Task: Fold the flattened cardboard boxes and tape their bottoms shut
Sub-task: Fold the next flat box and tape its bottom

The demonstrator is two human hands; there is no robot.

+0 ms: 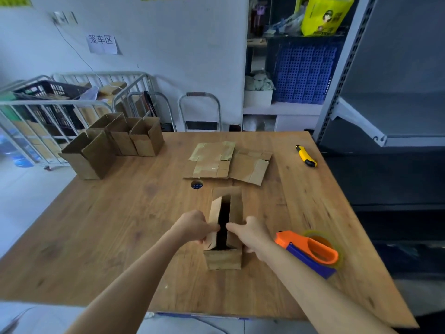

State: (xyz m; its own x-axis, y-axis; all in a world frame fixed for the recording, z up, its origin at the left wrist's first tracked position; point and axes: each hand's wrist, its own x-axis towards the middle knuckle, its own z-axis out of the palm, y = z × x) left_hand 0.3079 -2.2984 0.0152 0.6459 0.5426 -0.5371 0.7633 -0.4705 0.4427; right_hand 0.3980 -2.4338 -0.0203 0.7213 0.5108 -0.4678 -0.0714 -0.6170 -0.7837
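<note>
A small brown cardboard box [225,259] stands on the wooden table [108,225], its long flaps partly folded inward with a dark gap between them. My left hand [192,225] grips the left flap from the outside. My right hand [250,233] holds the right flap and side of the box. An orange and blue tape dispenser [310,251] with a roll of clear tape lies just right of my right forearm. Flattened cardboard boxes [228,162] lie in a loose pile farther back on the table.
Several folded, open-topped boxes [113,143] stand at the table's far left corner. A yellow utility knife [305,155] lies near the right edge. A round cable hole [196,184] sits mid-table. Metal cage carts stand beyond the left side, grey shelving to the right.
</note>
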